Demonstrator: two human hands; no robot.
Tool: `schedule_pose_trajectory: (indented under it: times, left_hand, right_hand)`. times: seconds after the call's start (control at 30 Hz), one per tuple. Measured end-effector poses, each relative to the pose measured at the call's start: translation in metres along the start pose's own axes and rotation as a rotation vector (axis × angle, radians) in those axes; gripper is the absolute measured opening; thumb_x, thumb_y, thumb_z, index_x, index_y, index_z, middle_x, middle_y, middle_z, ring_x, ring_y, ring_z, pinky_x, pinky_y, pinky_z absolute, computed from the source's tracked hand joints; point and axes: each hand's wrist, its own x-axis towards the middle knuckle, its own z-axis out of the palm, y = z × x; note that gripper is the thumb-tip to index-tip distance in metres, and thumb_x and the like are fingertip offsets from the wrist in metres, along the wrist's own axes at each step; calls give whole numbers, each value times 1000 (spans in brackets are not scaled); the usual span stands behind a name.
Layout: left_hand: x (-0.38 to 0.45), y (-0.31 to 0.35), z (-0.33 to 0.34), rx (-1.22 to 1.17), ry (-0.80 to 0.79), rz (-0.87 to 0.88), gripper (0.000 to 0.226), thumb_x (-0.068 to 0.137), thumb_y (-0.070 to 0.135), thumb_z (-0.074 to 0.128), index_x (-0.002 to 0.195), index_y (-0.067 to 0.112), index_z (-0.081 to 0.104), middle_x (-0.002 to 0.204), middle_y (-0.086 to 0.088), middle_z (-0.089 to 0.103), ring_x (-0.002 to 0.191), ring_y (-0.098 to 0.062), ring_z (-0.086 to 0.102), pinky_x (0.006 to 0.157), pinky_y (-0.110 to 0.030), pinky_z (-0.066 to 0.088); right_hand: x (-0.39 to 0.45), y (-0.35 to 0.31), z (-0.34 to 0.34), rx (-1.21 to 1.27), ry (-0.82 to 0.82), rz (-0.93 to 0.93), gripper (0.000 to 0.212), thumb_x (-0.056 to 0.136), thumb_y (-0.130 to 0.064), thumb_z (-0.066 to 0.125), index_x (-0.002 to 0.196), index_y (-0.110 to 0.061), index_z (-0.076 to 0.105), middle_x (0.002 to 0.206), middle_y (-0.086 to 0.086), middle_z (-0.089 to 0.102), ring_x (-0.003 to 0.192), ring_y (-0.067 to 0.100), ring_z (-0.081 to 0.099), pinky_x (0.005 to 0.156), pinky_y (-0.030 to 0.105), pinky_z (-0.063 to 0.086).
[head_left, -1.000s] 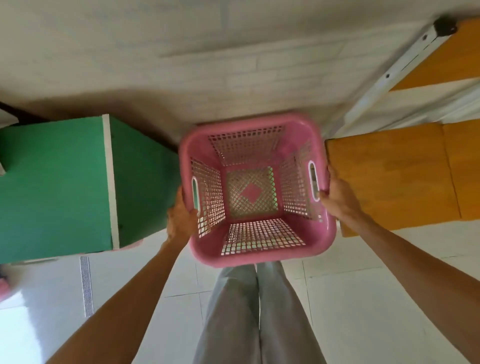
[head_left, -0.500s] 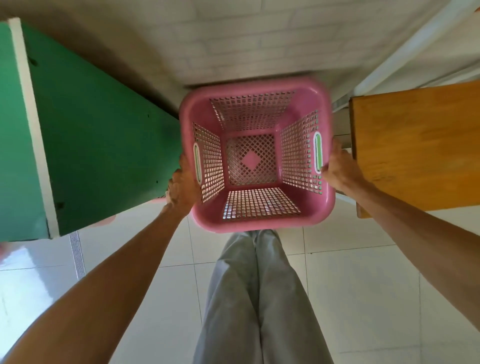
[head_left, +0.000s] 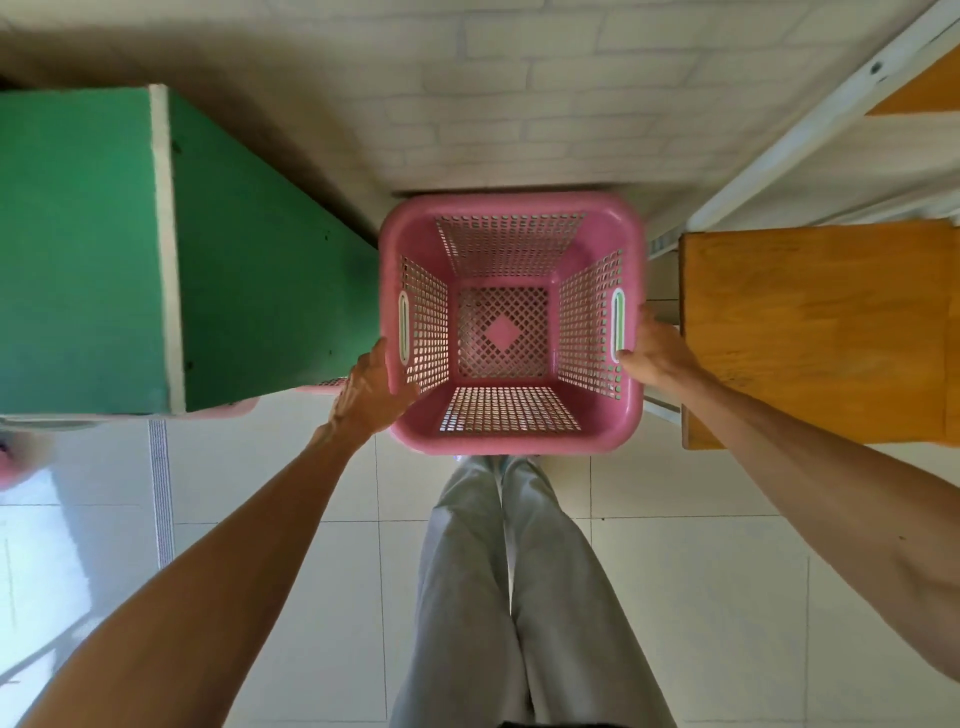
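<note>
One pink basket (head_left: 498, 444), two hands: left hand (head_left: 371, 387) and right hand (head_left: 657, 353) each clasp a side rim; fingers curl beneath, hidden. One green cabinet (head_left: 260, 286), cut off, alongside.

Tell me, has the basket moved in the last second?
Yes. The basket rim overlapped the table edge before; now a gap separates them, so it shifted left, away from the table, likely lower too.

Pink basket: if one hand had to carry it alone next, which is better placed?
Probably the right hand: its thumb hooks into the handle slot of the pink basket. The left hand grips the near corner, short of its slot.
</note>
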Motion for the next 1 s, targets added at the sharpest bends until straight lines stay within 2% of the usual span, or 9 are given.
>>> schedule_pose_trajectory:
  times: [0.1, 0.2, 0.33, 0.47, 0.53, 0.6, 0.67, 0.83, 1.0]
  left_hand:
    - [-41, 27, -32, 35, 9, 27, 81, 83, 38, 71, 147, 4, 34, 139, -24, 50, 125, -40, 51, 94, -41, 44]
    - [-84, 49, -65, 117, 58, 75, 87, 80, 53, 64, 148, 8, 34, 145, -21, 46, 134, -39, 41, 106, -48, 38]
    - [-131, 81, -100, 292, 149, 148, 87, 86, 63, 59, 150, 12, 32, 151, -18, 38, 140, -37, 34, 112, -54, 30]
    - [-164, 102, -121, 432, 125, 153, 91, 84, 78, 41, 152, 19, 26, 161, -16, 22, 149, -36, 17, 119, -60, 18]
    - [-180, 115, -127, 472, 143, 176, 99, 79, 86, 28, 152, 20, 27, 161, -16, 24, 149, -37, 19, 118, -61, 18]
    - [-191, 125, -129, 538, 150, 221, 115, 67, 95, 11, 152, 20, 28, 160, -15, 26, 148, -37, 21, 118, -61, 20]
    - [-202, 137, -131, 595, 154, 273, 121, 61, 98, 4, 152, 21, 29, 159, -13, 28, 146, -36, 23, 118, -60, 21]
    - [-250, 193, -127, 703, 214, 476, 95, 80, 84, 28, 150, 20, 32, 158, -13, 30, 145, -34, 26, 117, -56, 23]
    - [-292, 272, -92, 798, 244, 654, 93, 86, 79, 31, 157, 20, 18, 165, -12, 13, 151, -35, 10, 120, -55, 11]
  right_hand:
    - [-43, -25, -29, -10, -49, -113, 56, 88, -27, 65, 137, -20, 38, 120, 7, 63, 87, 21, 70, 61, 30, 60]
    - [-94, -53, -60, -151, -56, -167, 65, 92, -43, 57, 146, -17, 32, 135, 17, 52, 105, 31, 65, 79, 44, 60]
    - [-157, -77, -98, -307, 18, -235, 71, 93, -60, 43, 147, -15, 34, 151, 17, 35, 138, 40, 36, 106, 58, 41]
    - [-199, -80, -129, -263, 32, -223, 88, 84, -80, 22, 152, -24, 23, 163, 10, 10, 146, 44, 19, 111, 69, 22]
    - [-223, -78, -147, -205, 66, -223, 85, 86, -78, 24, 155, -30, 12, 164, 9, 7, 147, 45, 12, 112, 69, 15]
    - [-245, -66, -163, -177, 113, -218, 86, 84, -80, 21, 155, -33, 9, 162, 11, 14, 147, 43, 14, 112, 69, 16]
    - [-271, -47, -179, -134, 150, -171, 92, 79, -86, 15, 150, -27, 25, 159, 13, 25, 145, 40, 24, 112, 67, 22]
    - [-342, 19, -210, -68, 297, -64, 85, 86, -78, 23, 153, -26, 22, 164, 9, 14, 149, 38, 11, 113, 66, 11]
    - [-428, 110, -240, -4, 432, 46, 84, 87, -77, 24, 153, -25, 24, 161, 10, 23, 148, 38, 18, 114, 64, 19]
